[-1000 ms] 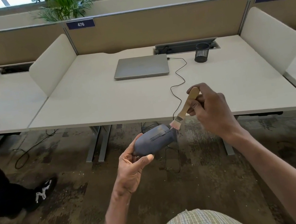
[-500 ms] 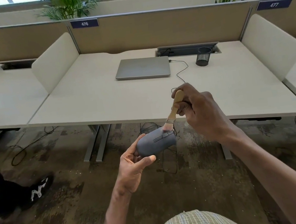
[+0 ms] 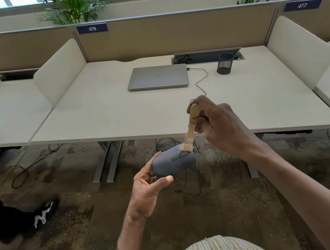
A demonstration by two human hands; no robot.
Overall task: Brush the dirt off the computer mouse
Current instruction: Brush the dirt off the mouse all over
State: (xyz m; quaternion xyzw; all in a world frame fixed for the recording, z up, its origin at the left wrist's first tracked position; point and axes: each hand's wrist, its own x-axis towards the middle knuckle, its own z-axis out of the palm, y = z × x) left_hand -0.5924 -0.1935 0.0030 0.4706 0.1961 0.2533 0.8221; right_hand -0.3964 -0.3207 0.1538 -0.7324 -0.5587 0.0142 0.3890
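- Computer mouse (image 3: pixel 174 161): dark grey, held in the air in front of the desk (image 3: pixel 98 113) edge, above the carpet.
- Left hand (image 3: pixel 148 189): fingers and thumb curled round the mouse's rear end — a firm hold.
- Right hand (image 3: pixel 217 125): fingers wrapped round the wooden handle of the brush (image 3: pixel 190 130); bristles touch the mouse's front top.
- On the desk: closed laptop (image 3: pixel 158 76), mesh pen cup (image 3: pixel 224 63).

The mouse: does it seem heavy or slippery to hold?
Probably light: the left hand holds the mouse up by its rear end alone. Its matte, rounded shell looks fairly smooth, so it might slip as the brush presses its front.
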